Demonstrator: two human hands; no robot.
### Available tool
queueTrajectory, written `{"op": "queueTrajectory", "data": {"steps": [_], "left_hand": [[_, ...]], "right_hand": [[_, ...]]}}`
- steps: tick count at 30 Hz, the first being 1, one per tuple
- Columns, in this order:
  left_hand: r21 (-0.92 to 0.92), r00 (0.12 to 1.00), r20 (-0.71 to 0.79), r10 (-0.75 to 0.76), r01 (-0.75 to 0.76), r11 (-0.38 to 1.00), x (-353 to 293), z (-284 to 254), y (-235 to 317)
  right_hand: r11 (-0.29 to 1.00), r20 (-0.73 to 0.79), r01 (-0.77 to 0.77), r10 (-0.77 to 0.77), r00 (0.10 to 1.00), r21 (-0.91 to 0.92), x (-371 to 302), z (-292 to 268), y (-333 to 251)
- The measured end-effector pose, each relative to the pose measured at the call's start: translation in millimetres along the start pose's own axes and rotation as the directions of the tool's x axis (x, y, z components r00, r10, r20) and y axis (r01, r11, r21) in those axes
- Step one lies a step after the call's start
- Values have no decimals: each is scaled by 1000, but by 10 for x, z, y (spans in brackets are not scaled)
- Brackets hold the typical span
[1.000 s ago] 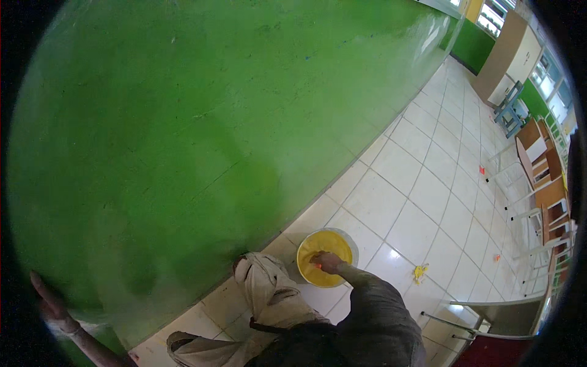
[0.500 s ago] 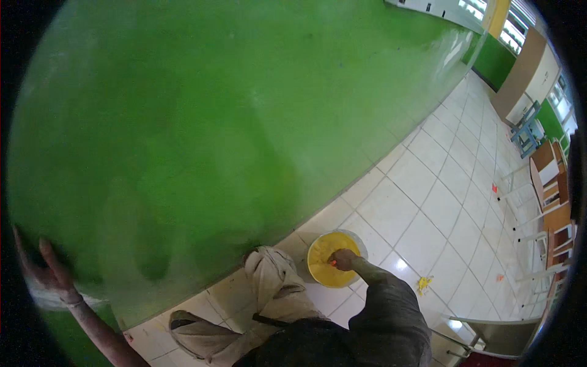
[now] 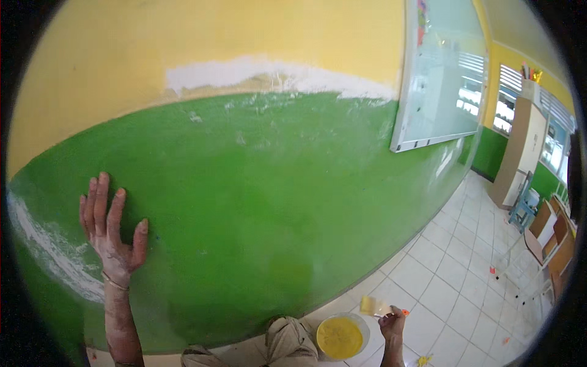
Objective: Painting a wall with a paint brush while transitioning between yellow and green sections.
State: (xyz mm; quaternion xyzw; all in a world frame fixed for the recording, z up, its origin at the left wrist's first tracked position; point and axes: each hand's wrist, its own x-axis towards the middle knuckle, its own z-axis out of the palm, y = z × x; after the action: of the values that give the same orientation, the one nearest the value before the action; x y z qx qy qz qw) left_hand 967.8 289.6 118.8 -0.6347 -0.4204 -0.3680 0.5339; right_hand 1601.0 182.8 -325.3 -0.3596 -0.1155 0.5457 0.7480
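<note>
My left hand [image 3: 113, 238] is stretched out at the green wall [image 3: 232, 183], fingers apart and palm toward the painted surface. It looks dusted with whitish powder and holds nothing. In my right hand [image 3: 392, 325], low at the right, is a flat paintbrush [image 3: 369, 305] with yellow bristles and an orange tip on its handle. The bristles point left, just above a round bucket [image 3: 367, 333]. Yellow paint [image 3: 339, 336] fills the inside of that bucket, which stands on the floor beside my knees.
White filler patches [image 3: 226, 72] run along the seam below the yellow upper wall [image 3: 110, 55]. A whiteboard [image 3: 437, 79] hangs at the right. Across the tiled floor [image 3: 428, 263] stand chairs [image 3: 538, 235], a blue stool [image 3: 521, 211] and a tall cabinet [image 3: 520, 153].
The paintbrush has come up out of the bucket in my right hand. My left hand appears higher and further right along the wall. The view has tilted upward, showing the yellow wall.
</note>
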Motion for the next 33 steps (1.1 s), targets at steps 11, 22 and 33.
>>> {"op": "queueTrajectory", "data": {"steps": [11, 22, 33], "left_hand": [[-105, 999, 37, -34, 37, 994, -11, -24, -9], [-65, 999, 19, -33, 34, 997, -37, -20, -21], [-46, 998, 44, -40, 42, 998, -71, 9, -17]], "right_hand": [[632, 376, 651, -775, 508, 421, -178, 2760, -1688], [-178, 430, 963, -900, -77, -200, -483, 5227, -2659], [-305, 489, 892, -865, -113, -334, -275, 5580, -2585]]}}
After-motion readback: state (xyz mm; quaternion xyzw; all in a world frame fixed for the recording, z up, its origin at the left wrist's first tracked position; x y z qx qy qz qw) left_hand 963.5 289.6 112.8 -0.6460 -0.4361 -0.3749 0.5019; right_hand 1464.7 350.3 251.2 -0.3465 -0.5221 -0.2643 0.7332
